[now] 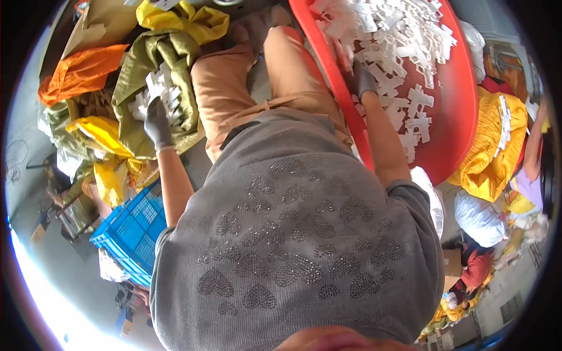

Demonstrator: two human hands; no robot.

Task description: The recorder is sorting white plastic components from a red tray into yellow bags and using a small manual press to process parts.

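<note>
My left hand [157, 124], in a grey glove, reaches to the mouth of an olive woven sack [133, 61]. Its fingers are closed against white plastic pieces [161, 88] that stick up past the fingertips. More of the same pieces lie around them in the sack. On the other side, my right hand [365, 82], also gloved in grey, is inside a large red tub [448, 149], close to its left wall. White pistol-shaped plastic pieces [404, 41] are heaped in that tub. The right fingers are mostly hidden among the pieces.
An orange sack [85, 71] and a yellow sack [187, 23] lie around the olive one. A blue plastic crate [133, 225] stands by my left elbow. Right of the tub are a yellow sack [489, 140] with white pieces on it and a white bag [480, 219]. Other people show at far right.
</note>
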